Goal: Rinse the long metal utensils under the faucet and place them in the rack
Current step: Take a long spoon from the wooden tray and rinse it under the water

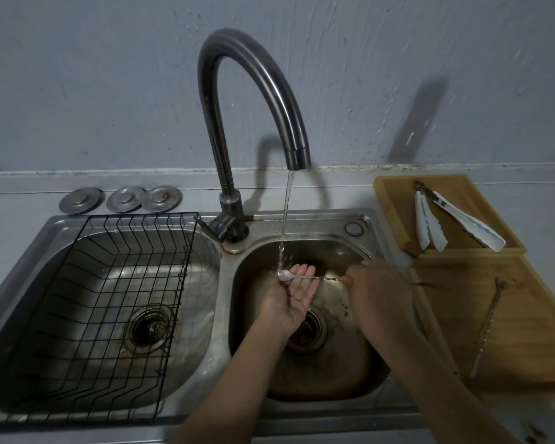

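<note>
A long twisted-handle metal spoon (pixel 321 278) lies level over the right sink basin (pixel 359 366). My right hand (pixel 377 294) is shut on its handle end. The spoon's bowl sits under the water stream from the dark curved faucet (pixel 253 91), resting on the fingers of my left hand (pixel 293 293), which is palm up and open beneath it. A black wire rack (pixel 109 309) sits in the left basin with nothing in it. Another long twisted metal utensil (pixel 487 325) lies on the near wooden board (pixel 532 347) at the right.
White-tipped tongs (pixel 452 216) lie on a far wooden tray (pixel 398 200) at the back right. Three round metal sink covers (pixel 122 198) rest on the counter behind the left basin. A drain strainer (pixel 308 328) sits in the right basin below my left wrist.
</note>
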`<state>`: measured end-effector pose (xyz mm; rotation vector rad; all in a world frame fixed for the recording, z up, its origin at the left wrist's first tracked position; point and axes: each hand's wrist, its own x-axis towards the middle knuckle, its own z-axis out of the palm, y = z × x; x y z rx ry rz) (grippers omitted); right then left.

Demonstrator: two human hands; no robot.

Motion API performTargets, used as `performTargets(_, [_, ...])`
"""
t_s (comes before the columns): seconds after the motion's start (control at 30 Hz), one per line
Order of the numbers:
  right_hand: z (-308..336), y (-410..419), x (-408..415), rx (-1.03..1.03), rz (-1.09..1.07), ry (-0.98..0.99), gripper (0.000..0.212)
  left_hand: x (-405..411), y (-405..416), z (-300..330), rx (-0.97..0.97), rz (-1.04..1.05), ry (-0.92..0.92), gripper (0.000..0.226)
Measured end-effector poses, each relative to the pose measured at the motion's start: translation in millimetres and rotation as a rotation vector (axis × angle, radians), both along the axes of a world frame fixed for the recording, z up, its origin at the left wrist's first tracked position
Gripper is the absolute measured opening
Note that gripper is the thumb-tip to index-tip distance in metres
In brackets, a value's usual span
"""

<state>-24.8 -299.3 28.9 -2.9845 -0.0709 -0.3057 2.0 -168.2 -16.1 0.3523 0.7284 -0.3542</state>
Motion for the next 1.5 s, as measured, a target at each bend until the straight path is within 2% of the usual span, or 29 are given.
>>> performTargets(0.1, [0.0, -3.0, 0.5, 0.018, -0.008, -0.006, 0.016, 2.1, 2.0, 0.7, 0.047, -0.025, -0.022, 0.05])
performTargets(0.27, [6.4, -2.0, -0.8, 0.002, -0.006, -0.008, 0.018, -0.3, 4.2, 2.2, 0.105, -0.03, -0.095, 0.022])
performTargets(0.37, [11.4, 7.7, -6.9, -0.049, 0.028, -0.009, 0.022, -0.6, 5.2, 1.0, 0.095, -0.036, -0.058, 0.029])
performTargets(0.47, [9.5, 17.1, -8.7, -0.09, 0.064, -0.006, 0.021, 0.5, 0.1, -3.9, 0.206, -0.051, -0.003, 0.038])
performTargets(0.57, [5.2, 18.2, -6.0, -0.104, 0.066, 0.029, 0.021, 0.6, -5.0, -0.5, 0.108, 0.049, 0.025, 0.025])
performTargets(0.73, [4.6, 18.5, -2.7, -0.057, 0.055, 0.015, 0.017, 10.3, -15.5, 20.4, 0.048, 0.086, -0.021, 0.026])
performTargets(0.8, [3.7, 14.1, 0.9, -0.001, 0.068, 0.012, 0.014, 23.4, -0.3, 20.9, 0.011, 0.169, -0.035, 0.027])
performTargets(0.93, [-1.4, 8.8, 2.1, 0.141, 0.103, 0.019, 0.017, 42.6, 29.1, 13.0, 0.095, 0.306, -0.022, 0.034])
performTargets(1.03, [-2.4, 13.9, 2.1, 0.159, 0.096, 0.05, 0.014, 28.6, 8.1, 23.6, 0.21, 0.245, -0.102, 0.028])
performTargets(1.17, [-0.2, 19.3, -3.3, 0.125, 0.09, 0.133, 0.015, 16.0, -11.0, 30.1, 0.2, 0.078, -0.041, 0.024])
performTargets(1.27, [-0.9, 14.7, -3.4, 0.223, 0.077, 0.162, 0.015, 24.2, 3.9, 33.3, 0.122, -0.001, -0.054, 0.043])
performTargets(1.33, [-7.4, 12.3, -1.9, 0.256, 0.088, 0.166, 0.015, 27.9, 11.0, 35.4, 0.166, -0.032, -0.115, 0.046])
performTargets(1.5, [-20.7, 22.3, 5.7, 0.463, 0.242, 0.276, 0.023, 25.1, 18.2, 53.7, 0.545, -0.157, -0.49, 0.022])
